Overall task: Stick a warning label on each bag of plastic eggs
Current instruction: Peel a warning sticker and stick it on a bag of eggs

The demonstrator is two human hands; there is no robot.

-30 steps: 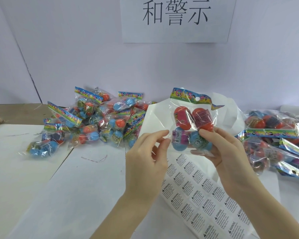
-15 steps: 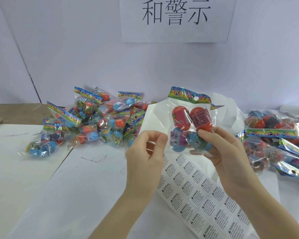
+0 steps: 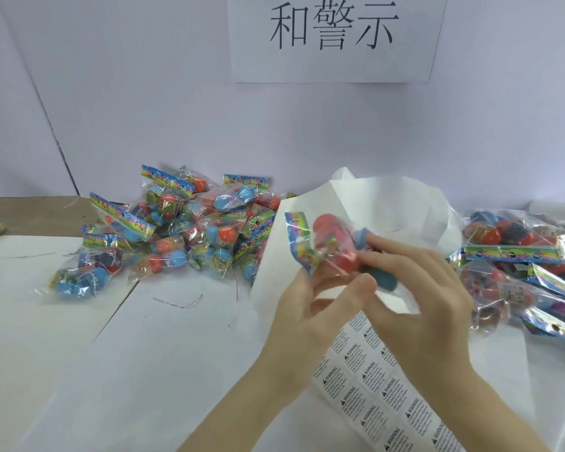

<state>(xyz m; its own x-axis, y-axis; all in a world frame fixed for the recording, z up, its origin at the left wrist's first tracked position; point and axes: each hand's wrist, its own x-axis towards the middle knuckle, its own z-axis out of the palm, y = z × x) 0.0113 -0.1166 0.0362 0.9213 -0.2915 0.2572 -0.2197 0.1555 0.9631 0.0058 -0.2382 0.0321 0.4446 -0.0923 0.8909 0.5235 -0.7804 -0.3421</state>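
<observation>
Both hands, left (image 3: 310, 308) and right (image 3: 418, 288), gripped the blurred bag (image 3: 327, 246), tipped sideways, red and blue eggs inside.

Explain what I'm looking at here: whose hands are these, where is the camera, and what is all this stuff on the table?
No machine here: a person works with bare hands, filmed by one camera worn on the head, looking down. The left hand and right hand together hold one bag of plastic eggs, blurred by movement. Below them lies a sheet of warning labels, one for each bag. A pile of bags sits on the white table to the left, and another pile to the right. A paper sign with Chinese characters hangs on the wall.
</observation>
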